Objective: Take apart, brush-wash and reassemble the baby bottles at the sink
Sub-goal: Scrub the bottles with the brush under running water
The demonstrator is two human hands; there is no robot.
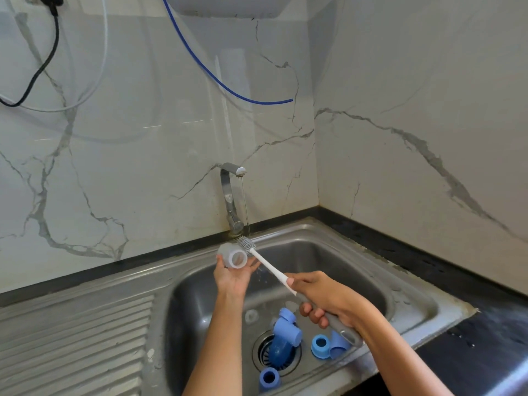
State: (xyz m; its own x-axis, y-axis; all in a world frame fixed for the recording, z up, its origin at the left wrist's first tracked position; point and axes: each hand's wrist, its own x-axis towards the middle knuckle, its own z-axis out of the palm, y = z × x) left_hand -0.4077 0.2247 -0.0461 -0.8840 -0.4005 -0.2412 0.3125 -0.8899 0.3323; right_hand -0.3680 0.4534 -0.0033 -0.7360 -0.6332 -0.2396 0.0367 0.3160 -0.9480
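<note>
A steel sink (371, 247) sits below a marble wall. A clear bottle (233, 255) is held in the curled fingers of the left hand (232, 277), its mouth turned toward the brush (248, 243). The brush handle is gripped by the right hand (328, 298); the bristles lie just beside the bottle mouth, not yet inside.

basin floor: blue bottle parts (288, 335) crowd drain | drainboard (77, 338): open | tap (230, 195) blocks rear

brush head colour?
Grey bristles on the brush, white neck; head view.
</note>
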